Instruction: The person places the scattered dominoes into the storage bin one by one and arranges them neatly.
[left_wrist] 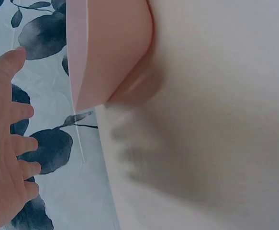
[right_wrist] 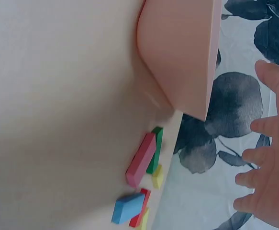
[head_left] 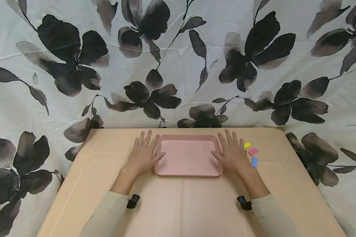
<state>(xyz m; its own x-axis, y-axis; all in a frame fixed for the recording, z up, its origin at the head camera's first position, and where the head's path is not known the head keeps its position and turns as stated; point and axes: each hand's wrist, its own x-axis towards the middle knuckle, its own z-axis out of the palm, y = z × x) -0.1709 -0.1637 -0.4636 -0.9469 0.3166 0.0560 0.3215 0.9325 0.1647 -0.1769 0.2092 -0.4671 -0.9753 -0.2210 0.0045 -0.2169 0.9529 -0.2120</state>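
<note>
A pink rectangular tray (head_left: 188, 156) with rounded corners and a raised rim lies on the table in the head view. My left hand (head_left: 143, 153) is spread at its left side, the thumb reaching over the rim. On the other side my right hand (head_left: 232, 153) is spread in the same way, thumb over the right rim. Both palms face down with fingers straight, and neither hand grips anything. In the left wrist view the left hand (left_wrist: 7, 139) shows apart from the tray's side wall (left_wrist: 115, 43). The right wrist view has the right hand (right_wrist: 275, 148) likewise apart from the tray (right_wrist: 182, 52).
Right of the right hand lie several small coloured blocks, among them a blue block (head_left: 254, 161), a pink block (head_left: 253, 151) and a yellow block (head_left: 247, 145). A green block (right_wrist: 155, 151) shows in the right wrist view. Behind the table (head_left: 181, 204) hangs a floral cloth (head_left: 178, 65).
</note>
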